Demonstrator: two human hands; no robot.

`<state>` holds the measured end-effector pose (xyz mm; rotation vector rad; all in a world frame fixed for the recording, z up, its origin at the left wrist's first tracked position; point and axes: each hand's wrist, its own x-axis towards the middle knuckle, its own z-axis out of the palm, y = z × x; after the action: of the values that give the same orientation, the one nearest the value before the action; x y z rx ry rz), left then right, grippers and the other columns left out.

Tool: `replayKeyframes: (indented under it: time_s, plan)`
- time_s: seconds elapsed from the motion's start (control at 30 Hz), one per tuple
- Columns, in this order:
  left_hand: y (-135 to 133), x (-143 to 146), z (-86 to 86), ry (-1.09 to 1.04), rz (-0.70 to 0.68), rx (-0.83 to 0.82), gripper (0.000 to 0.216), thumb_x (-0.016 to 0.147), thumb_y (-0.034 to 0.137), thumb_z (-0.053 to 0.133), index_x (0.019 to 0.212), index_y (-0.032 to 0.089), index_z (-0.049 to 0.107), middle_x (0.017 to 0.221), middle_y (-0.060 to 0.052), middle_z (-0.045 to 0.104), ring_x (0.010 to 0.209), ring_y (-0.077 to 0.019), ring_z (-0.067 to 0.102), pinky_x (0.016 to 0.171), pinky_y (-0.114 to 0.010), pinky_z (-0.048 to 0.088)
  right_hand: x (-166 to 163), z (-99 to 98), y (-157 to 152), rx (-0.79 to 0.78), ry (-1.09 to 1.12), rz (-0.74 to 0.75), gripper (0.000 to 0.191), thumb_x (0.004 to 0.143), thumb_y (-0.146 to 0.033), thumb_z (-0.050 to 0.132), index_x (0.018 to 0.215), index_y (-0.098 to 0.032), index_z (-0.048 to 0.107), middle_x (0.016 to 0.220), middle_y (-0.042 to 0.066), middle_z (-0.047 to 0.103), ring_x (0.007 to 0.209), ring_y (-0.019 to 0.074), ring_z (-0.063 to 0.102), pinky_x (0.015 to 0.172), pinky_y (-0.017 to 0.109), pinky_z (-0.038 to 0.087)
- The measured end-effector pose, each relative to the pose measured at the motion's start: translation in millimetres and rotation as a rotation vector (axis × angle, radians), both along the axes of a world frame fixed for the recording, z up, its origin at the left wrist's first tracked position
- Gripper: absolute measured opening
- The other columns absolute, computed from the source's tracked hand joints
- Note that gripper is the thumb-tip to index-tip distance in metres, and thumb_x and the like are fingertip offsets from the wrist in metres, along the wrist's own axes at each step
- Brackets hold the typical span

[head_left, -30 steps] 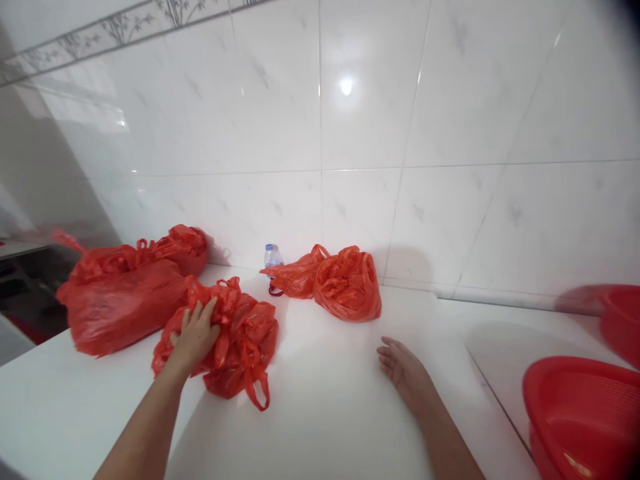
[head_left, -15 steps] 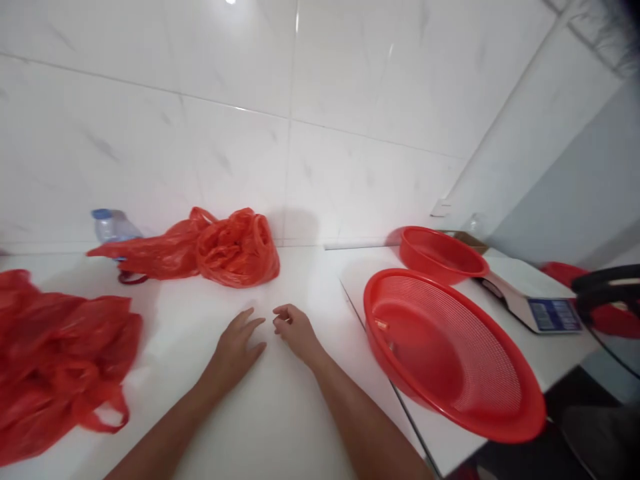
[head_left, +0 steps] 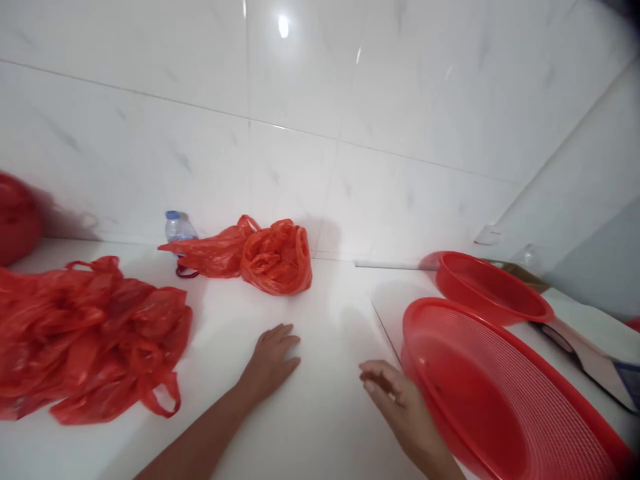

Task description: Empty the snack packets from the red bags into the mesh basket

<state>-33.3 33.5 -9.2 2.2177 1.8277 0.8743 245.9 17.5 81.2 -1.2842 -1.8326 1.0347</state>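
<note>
1. The left hand point(head_left: 271, 360) lies palm down on the white bench point(head_left: 325, 407), with the fingers stretched forward and a little spread. Its grip is open and holds nothing.
2. The right hand point(head_left: 400, 407) is low over the bench, just beside the near left rim of the large red mesh basket point(head_left: 480, 380). The fingers are bent loosely and the picture is a little blurred here. The grip is half open and closes on nothing. I cannot tell if the hand touches the rim.
3. The mesh basket stands on the right part of the bench and is tilted toward the camera, so the ribbed inside is seen. Its lower edge runs out of the picture.
4. Behind it, closer to the wall, stands a smaller red basin point(head_left: 493, 287). Its rim touches or overlaps the basket.
5. To the right of the basin lies a flat white scale point(head_left: 590, 327).
6. On the left of the bench there is a big heap of crumpled red plastic bags point(head_left: 90, 340), well apart from the left hand.
7. Near the tiled wall point(head_left: 320, 100) lie two smaller red bags point(head_left: 275, 257), and a clear bottle with a blue cap point(head_left: 177, 227) stands just behind them.
</note>
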Motion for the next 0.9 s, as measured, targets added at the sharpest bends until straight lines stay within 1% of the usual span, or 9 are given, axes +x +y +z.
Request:
replayKeyframes:
  time_s: [0.07, 0.17, 0.3, 0.4, 0.5, 0.63, 0.73, 0.83, 0.9]
  plan:
    - [0, 0, -1.5, -0.058, 0.004, 0.005, 0.040, 0.076, 0.024, 0.059, 0.116, 0.025, 0.060, 0.135, -0.008, 0.051, 0.128, -0.0286, 0.043, 0.106, -0.050, 0.034, -11, -27.8, 1, 0.050, -0.099, 0.062, 0.023, 0.084, -0.032, 0.052, 0.101, -0.025, 0.066, 0.106, 0.006, 0.065, 0.097, 0.0220, 0.061, 0.081, 0.032, 0.051]
    - [8, -9, 5.7, -0.200, 0.072, 0.098, 0.044, 0.077, 0.020, 0.057, 0.121, 0.024, 0.056, 0.135, -0.008, 0.050, 0.126, -0.0249, 0.044, 0.106, -0.045, 0.037, -26, -77.1, 8, 0.308, -0.251, 0.077, 0.035, 0.081, -0.027, 0.053, 0.114, -0.024, 0.063, 0.127, 0.009, 0.057, 0.117, 0.0261, 0.053, 0.097, 0.041, 0.046]
    - [30, -42, 37.3, -0.372, 0.289, 0.362, 0.041, 0.080, 0.019, 0.052, 0.121, 0.023, 0.054, 0.130, -0.009, 0.050, 0.124, -0.0235, 0.045, 0.106, -0.044, 0.036, -41, -137.4, 25, 0.579, -0.421, 0.178, 0.043, 0.073, -0.028, 0.062, 0.116, -0.027, 0.065, 0.132, 0.011, 0.054, 0.120, 0.0350, 0.050, 0.096, 0.052, 0.045]
    - [47, -70, 66.8, -0.461, 0.488, 0.492, 0.034, 0.078, 0.020, 0.055, 0.113, 0.021, 0.056, 0.121, -0.010, 0.052, 0.119, -0.0256, 0.047, 0.103, -0.047, 0.038, -58, -159.4, 42, 0.646, -0.422, 0.116, 0.047, 0.068, -0.022, 0.063, 0.115, -0.027, 0.065, 0.130, 0.012, 0.056, 0.118, 0.0376, 0.052, 0.095, 0.056, 0.044]
    - [64, -87, 91.5, -0.479, 0.547, 0.546, 0.033, 0.077, 0.019, 0.055, 0.110, 0.019, 0.056, 0.117, -0.011, 0.053, 0.116, -0.0261, 0.048, 0.101, -0.048, 0.038, -91, -152.9, 60, 0.624, -0.321, 0.054, 0.055, 0.069, -0.020, 0.060, 0.124, -0.022, 0.057, 0.130, 0.013, 0.055, 0.118, 0.0344, 0.052, 0.097, 0.052, 0.044]
    - [90, -88, 116.4, -0.471, 0.495, 0.549, 0.036, 0.075, 0.017, 0.056, 0.111, 0.017, 0.057, 0.116, -0.010, 0.056, 0.115, -0.0244, 0.050, 0.103, -0.044, 0.038, -150, -117.3, 85, 0.509, -0.141, -0.115, 0.059, 0.079, -0.026, 0.052, 0.136, -0.015, 0.040, 0.135, 0.016, 0.046, 0.124, 0.0305, 0.045, 0.100, 0.048, 0.041]
    - [109, -83, 130.6, -0.465, 0.442, 0.528, 0.036, 0.075, 0.014, 0.054, 0.111, 0.018, 0.058, 0.115, -0.009, 0.059, 0.111, -0.0221, 0.054, 0.101, -0.041, 0.040, -186, -97.2, 104, 0.413, -0.015, -0.253, 0.067, 0.078, -0.031, 0.053, 0.138, -0.009, 0.032, 0.135, 0.020, 0.042, 0.126, 0.0325, 0.042, 0.101, 0.048, 0.040]
    - [126, -80, 140.4, -0.449, 0.395, 0.491, 0.032, 0.077, 0.012, 0.051, 0.107, 0.019, 0.061, 0.113, -0.008, 0.062, 0.108, -0.0209, 0.057, 0.098, -0.039, 0.043, -204, -91.8, 121, 0.355, 0.055, -0.320, 0.074, 0.077, -0.034, 0.054, 0.140, -0.006, 0.027, 0.137, 0.022, 0.038, 0.128, 0.0337, 0.039, 0.103, 0.047, 0.037]
    - [134, -79, 144.7, -0.428, 0.371, 0.465, 0.033, 0.078, 0.012, 0.051, 0.108, 0.020, 0.061, 0.115, -0.008, 0.063, 0.109, -0.0214, 0.057, 0.098, -0.039, 0.042, -207, -93.1, 129, 0.318, 0.085, -0.339, 0.077, 0.076, -0.035, 0.055, 0.141, -0.008, 0.024, 0.140, 0.020, 0.036, 0.129, 0.0332, 0.037, 0.103, 0.047, 0.037]
